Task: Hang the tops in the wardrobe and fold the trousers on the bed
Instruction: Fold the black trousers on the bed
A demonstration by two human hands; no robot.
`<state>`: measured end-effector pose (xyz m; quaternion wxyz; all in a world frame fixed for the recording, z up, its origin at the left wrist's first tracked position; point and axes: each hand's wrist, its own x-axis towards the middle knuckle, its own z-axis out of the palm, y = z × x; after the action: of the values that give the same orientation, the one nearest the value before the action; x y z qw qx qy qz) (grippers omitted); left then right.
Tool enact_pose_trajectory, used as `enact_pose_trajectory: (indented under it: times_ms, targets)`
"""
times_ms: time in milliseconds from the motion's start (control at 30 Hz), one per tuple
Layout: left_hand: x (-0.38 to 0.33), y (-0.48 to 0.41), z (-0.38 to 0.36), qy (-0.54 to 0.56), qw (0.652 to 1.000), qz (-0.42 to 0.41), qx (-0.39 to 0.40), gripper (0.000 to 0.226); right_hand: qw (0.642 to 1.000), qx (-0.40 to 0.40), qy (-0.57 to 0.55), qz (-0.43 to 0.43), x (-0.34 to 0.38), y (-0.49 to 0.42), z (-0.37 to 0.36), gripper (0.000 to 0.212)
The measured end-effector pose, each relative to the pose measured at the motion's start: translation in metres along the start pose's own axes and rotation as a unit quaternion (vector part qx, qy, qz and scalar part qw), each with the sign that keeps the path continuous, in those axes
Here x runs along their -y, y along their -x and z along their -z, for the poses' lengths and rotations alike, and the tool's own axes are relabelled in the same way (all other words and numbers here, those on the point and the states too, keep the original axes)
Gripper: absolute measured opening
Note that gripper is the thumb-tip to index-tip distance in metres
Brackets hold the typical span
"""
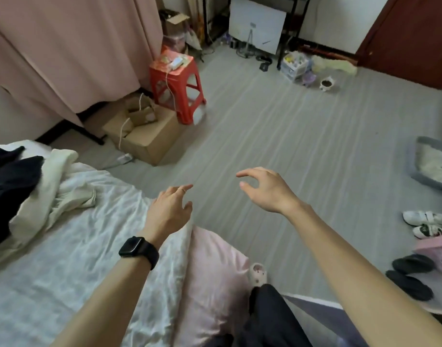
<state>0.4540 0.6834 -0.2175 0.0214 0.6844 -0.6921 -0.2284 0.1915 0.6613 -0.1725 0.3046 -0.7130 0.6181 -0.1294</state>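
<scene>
- Left hand is held in the air over the bed's edge, fingers apart and loosely bent, nothing gripped; a black watch is worn on its wrist.
- Right hand is held out past the bed's edge, over the floor, fingers spread and curved, nothing gripped.
- Dark clothes are piled at the bed's left side on a crumpled cream duvet; tops or trousers cannot be told.
- Pink pillow is laid at the bed's edge, below the left hand.
- Cardboard box and red stool are set on the floor beyond the bed.
</scene>
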Motion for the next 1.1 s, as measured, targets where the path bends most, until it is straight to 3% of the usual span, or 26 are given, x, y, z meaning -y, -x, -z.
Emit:
enact_pose_trajectory:
  times_ms: [167, 367, 500, 900, 1100]
  targets:
    - [-0.005, -0.082, 0.019, 0.031, 0.997, 0.047, -0.046, 0.053, 0.997, 0.046, 0.024, 0.059, -0.001, -0.097, 0.010, 0.031]
    - [0.028, -0.179, 0.042, 0.088, 0.967, 0.208, -0.116, 0.054, 0.975, 0.128, 0.065, 0.167, 0.011, -0.258, 0.013, 0.033]
    - [0.056, -0.211, 0.058, 0.110, 0.932, 0.315, -0.139, 0.051, 0.936, 0.213, 0.094, 0.263, 0.049, -0.347, 0.012, 0.036]
    - [0.136, -0.180, 0.102, 0.154, 0.832, 0.498, -0.189, 0.050, 0.821, 0.321, 0.124, 0.455, 0.210, -0.434, -0.069, 0.042]
    - [0.250, -0.146, 0.116, 0.180, 0.767, 0.583, -0.198, 0.052, 0.764, 0.365, 0.133, 0.515, 0.313, -0.461, -0.171, 0.043]
